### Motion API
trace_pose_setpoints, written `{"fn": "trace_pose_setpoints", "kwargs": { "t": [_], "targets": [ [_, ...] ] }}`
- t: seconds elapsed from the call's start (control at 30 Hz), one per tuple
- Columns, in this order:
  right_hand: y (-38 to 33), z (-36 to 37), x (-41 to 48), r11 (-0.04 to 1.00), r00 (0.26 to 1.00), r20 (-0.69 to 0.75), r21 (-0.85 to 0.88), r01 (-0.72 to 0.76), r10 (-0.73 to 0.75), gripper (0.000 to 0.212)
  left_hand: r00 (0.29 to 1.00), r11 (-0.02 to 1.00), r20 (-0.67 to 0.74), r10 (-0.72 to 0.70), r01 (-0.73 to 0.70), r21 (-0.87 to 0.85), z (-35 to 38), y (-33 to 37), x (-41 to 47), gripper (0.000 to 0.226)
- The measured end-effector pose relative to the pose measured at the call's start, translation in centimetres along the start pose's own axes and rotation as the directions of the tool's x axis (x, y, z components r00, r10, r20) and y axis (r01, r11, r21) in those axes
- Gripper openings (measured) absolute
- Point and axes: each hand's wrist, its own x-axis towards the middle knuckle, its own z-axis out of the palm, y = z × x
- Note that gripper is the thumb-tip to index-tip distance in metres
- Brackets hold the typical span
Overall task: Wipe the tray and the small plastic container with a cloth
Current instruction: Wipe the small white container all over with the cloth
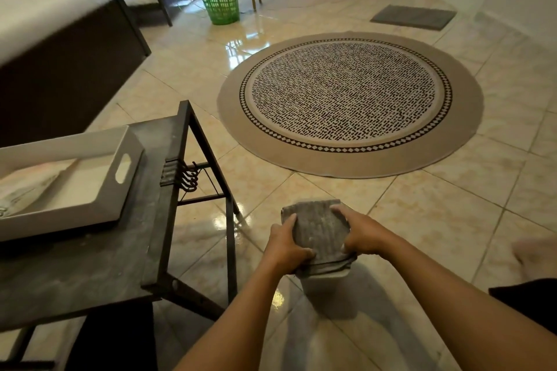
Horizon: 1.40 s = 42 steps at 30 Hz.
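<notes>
A folded grey cloth (316, 232) is held in the air above the tiled floor, to the right of the table. My left hand (286, 242) grips its left edge and my right hand (358, 233) grips its right edge. A pale object shows just under the cloth (327, 275); I cannot tell whether it is the small plastic container. The white rectangular tray (120, 196) with cut-out handles sits on the dark table at the left, apart from both hands. Something pale and crumpled lies inside the tray (27, 190).
The dark metal-framed table (90, 268) has hooks (188, 179) on its right edge. A round patterned rug (349, 105) lies ahead. A green basket (221, 1), a chair, a grey mat (414, 16) and a sofa (51, 48) stand farther back.
</notes>
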Motion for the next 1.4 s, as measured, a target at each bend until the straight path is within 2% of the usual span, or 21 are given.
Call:
{"fn": "trace_pose_setpoints", "kwargs": {
  "t": [0.07,0.17,0.23,0.3,0.37,0.53,0.6,0.7,0.9,1.23,1.4],
  "targets": [
    [0.4,0.3,0.3,0.989,1.000,0.005,0.146,-0.027,0.027,0.095,1.000,1.000,0.007,0.001,-0.001,-0.005,-0.2,-0.3,-0.1,0.100],
    [0.9,0.5,0.6,0.861,0.988,-0.031,0.496,-0.114,0.148,0.059,0.995,0.988,-0.089,0.051,-0.038,0.148,-0.5,-0.1,-0.6,0.090],
    [1.5,0.7,0.9,0.779,0.969,-0.061,0.607,-0.154,0.239,0.047,0.968,0.948,-0.181,0.175,-0.116,0.297,-0.4,0.3,-1.0,0.079],
    [2.0,1.2,1.1,0.782,0.970,-0.041,0.601,-0.168,0.240,0.050,0.943,0.892,-0.174,0.283,-0.193,0.408,-0.2,0.8,-1.0,0.074],
    [2.1,1.8,1.2,0.808,0.983,-0.021,0.573,-0.138,0.183,0.055,0.932,0.829,-0.103,0.346,-0.253,0.499,0.4,0.9,-0.5,0.070],
    [1.7,2.1,1.6,0.812,0.991,-0.087,0.582,-0.035,0.105,0.061,0.953,0.738,0.028,0.301,-0.252,0.626,2.0,0.8,0.2,0.064],
    [1.9,2.0,1.8,0.821,0.992,-0.085,0.570,-0.024,0.088,0.065,0.954,0.723,0.026,0.298,-0.244,0.647,2.3,0.7,0.2,0.065],
    [2.1,2.0,1.9,0.823,0.996,-0.054,0.567,-0.028,0.071,0.072,0.930,0.685,0.001,0.368,-0.272,0.676,2.5,1.1,0.5,0.065],
    [2.1,2.0,1.7,0.814,0.999,0.036,0.578,-0.051,0.036,0.083,0.949,0.690,0.067,0.307,-0.270,0.672,3.2,1.2,0.7,0.065],
    [2.3,1.8,1.9,0.813,0.997,0.069,0.580,-0.058,0.022,0.089,0.943,0.680,0.029,0.331,-0.260,0.685,4.1,0.5,0.1,0.063],
    [2.1,1.6,2.1,0.814,0.997,0.073,0.578,-0.059,0.021,0.090,0.947,0.703,-0.040,0.318,-0.207,0.680,3.9,-0.5,0.1,0.069]
  ]
}}
